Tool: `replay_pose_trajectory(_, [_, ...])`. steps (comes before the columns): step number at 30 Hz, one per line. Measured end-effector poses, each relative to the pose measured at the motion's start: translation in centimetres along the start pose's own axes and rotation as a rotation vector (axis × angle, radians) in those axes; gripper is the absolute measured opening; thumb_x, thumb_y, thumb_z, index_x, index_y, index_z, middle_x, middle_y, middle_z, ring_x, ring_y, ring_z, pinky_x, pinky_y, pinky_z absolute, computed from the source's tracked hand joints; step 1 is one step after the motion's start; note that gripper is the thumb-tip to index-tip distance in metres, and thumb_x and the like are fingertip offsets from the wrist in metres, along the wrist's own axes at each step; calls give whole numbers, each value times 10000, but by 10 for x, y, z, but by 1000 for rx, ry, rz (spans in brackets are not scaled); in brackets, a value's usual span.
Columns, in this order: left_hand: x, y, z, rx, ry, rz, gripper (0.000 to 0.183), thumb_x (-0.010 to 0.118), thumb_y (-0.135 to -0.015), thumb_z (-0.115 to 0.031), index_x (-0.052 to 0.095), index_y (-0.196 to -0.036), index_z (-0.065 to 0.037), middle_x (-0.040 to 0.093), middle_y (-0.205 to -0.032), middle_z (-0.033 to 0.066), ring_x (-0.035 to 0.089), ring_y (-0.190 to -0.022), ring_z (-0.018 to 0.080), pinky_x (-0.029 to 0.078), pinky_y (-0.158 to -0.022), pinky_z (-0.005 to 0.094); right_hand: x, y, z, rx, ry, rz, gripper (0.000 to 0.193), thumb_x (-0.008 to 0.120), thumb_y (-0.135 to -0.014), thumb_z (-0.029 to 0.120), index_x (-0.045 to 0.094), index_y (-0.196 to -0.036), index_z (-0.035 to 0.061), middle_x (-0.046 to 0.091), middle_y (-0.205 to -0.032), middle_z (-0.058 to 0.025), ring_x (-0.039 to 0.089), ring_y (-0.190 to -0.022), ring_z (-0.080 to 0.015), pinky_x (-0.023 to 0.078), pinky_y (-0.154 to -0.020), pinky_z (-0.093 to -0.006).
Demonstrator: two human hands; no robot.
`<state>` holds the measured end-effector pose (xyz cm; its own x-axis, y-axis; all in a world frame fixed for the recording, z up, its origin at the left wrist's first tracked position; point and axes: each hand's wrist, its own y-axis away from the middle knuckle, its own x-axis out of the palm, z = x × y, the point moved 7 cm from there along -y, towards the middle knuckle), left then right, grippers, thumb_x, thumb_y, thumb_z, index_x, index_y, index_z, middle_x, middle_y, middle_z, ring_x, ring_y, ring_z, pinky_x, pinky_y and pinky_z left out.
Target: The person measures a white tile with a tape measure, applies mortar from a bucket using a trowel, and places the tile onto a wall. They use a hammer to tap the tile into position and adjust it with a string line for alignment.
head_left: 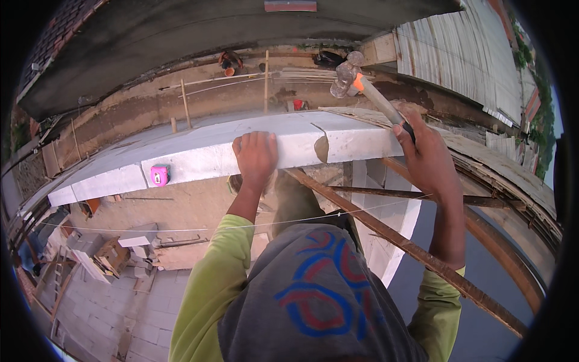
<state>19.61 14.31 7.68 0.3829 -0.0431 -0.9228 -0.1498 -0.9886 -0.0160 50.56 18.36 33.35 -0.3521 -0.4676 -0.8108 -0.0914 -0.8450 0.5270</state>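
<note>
The right hand (422, 154) grasps a hammer with a grey metal head and orange collar (379, 101), right of centre. The left hand (256, 158) rests on the long white block wall (202, 158), fingers curled; whether clenched cannot be told. Left: a pink tape measure (160, 175).

Corrugated roofing (458, 60) upper right; a brown box (112, 256) lower left.

- The tape measure (160, 175) was bright pink.
- The hammer (379, 101) had a grey-brown head, orange band and grey handle.
- The wall (202, 158) was white.
- The sleeves (212, 268) were yellow-green.
- The shirt (256, 301) was dark grey, patterned with blue and red curves.
- The beam (393, 233) was brown.
</note>
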Motion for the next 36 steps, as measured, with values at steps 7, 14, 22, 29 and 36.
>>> replay_pose_trajectory(7, [6, -1, -1, -7, -26, 27, 272, 620, -1069, -349, 749, -1046, -110, 721, -1042, 67, 637, -1077, 289, 381, -1121, 499, 125, -157, -20, -49, 1, 173, 487, 468, -1168, 297, 442, -1646, 209, 732, -1270, -280, 694, -1110, -477, 546, -961, -579])
replay_pose_trajectory(14, [12, 3, 3, -35, -70, 45, 277, 626, -1063, -366, 755, -1054, -120, 726, -1055, 59, 639, -1093, 283, 377, -1133, 498, 183, -154, -27, 34, 93, 681, 588, 446, -1172, 315, 344, -1751, 298, 650, -1538, -192, 757, -935, -336, 607, -818, -471])
replay_pose_trajectory(22, [13, 1, -1, -17, -68, 33, 276, 619, -1064, -364, 753, -1063, -123, 726, -1065, 60, 640, -1097, 285, 378, -1129, 495, 226, -182, -50, -140, 235, 582, 588, 441, -1162, 324, 356, -1743, 311, 582, -1622, -182, 763, -979, -383, 555, -1053, -518])
replay_pose_trajectory(29, [14, 4, 1, -12, -132, -4, 281, 616, -1065, -368, 751, -1066, -121, 727, -1060, 56, 639, -1102, 279, 382, -1122, 496, 167, -164, -9, -50, 115, 635, 594, 459, -1129, 306, 403, -1720, 305, 560, -1654, -156, 598, -1442, -382, 472, -1199, -509])
replay_pose_trajectory(36, [13, 5, -2, 15, -117, -17, 264, 627, -1060, -354, 747, -1058, -119, 725, -1042, 55, 644, -1062, 284, 393, -1100, 486, 202, -169, -26, -160, 234, 597, 599, 503, -1089, 230, 477, -1687, 260, 607, -1607, -159, 573, -1471, -381, 466, -1204, -495])
